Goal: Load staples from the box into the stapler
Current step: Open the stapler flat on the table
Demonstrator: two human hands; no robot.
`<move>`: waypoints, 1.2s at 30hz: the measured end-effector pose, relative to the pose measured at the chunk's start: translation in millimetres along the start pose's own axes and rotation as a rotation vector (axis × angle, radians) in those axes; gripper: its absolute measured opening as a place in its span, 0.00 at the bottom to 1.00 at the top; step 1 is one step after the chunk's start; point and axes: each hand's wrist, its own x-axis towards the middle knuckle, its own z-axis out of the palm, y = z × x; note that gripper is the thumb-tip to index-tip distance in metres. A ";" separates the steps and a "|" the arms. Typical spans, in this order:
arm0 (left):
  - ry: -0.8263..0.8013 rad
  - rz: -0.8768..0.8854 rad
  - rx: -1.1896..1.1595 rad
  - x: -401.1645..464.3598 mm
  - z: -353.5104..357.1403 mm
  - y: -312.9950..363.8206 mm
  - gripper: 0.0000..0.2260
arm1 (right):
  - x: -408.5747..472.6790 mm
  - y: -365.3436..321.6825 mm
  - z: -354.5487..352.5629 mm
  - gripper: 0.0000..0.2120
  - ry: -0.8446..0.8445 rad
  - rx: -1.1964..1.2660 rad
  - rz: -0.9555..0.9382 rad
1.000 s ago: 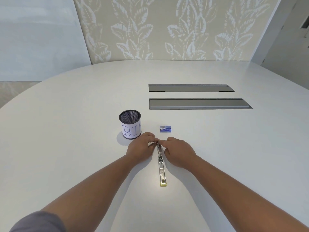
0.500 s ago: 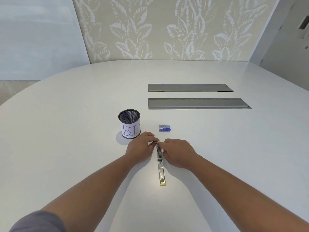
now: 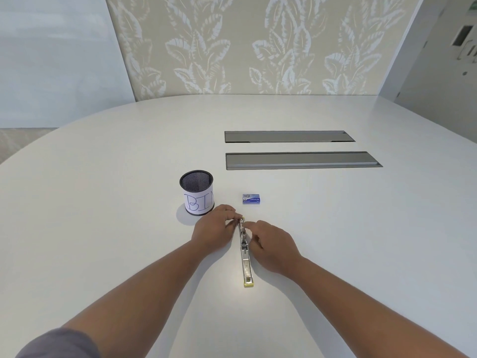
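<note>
Stapler: long silver metal stapler lies opened flat on white table.
Left hand: fingertips pinch its far end.
Right hand: fingers curled, touching beside.
Box: small blue staple box near, untouched.

A black mesh cup labelled "BIN" stands upright on the white desk. Two grey hatches lie beyond. Leaf-patterned wall behind.

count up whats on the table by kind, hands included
stapler, opened out flat: 1
staple box, blue: 1
mesh cup labelled BIN: 1
grey hatch panels set in the table, far and near: 2
hands, left hand and right hand, both at the stapler's far end: 2
total: 7
</note>
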 end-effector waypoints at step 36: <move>-0.077 -0.229 -0.169 2.4 -11.6 23.8 0.12 | -4.5 -9.8 17.4 0.04 0.123 0.259 0.189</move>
